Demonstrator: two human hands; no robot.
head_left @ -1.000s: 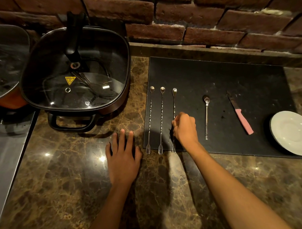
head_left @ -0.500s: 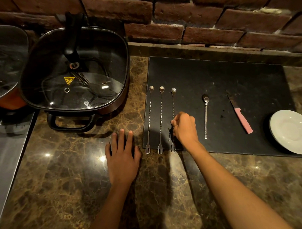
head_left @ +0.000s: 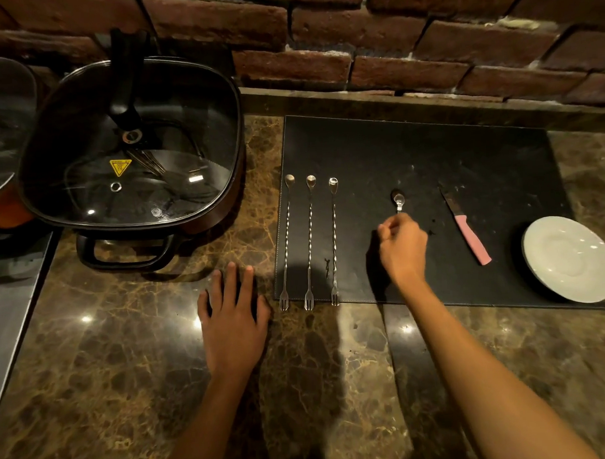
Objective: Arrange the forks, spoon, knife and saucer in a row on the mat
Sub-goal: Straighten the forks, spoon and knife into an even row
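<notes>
The right hand (head_left: 403,248) has left the third fork (head_left: 334,242) and now curls over the spoon (head_left: 398,201), fingers closed on its handle, so the forks look settled and the spoon is next to be squared up. The left hand (head_left: 234,331) lies open and flat on the counter (head_left: 93,374) beside the mat (head_left: 428,149). Knife (head_left: 465,228) and saucer (head_left: 569,259) lie to the right, the knife slanted, the saucer overhanging the mat's corner.
</notes>
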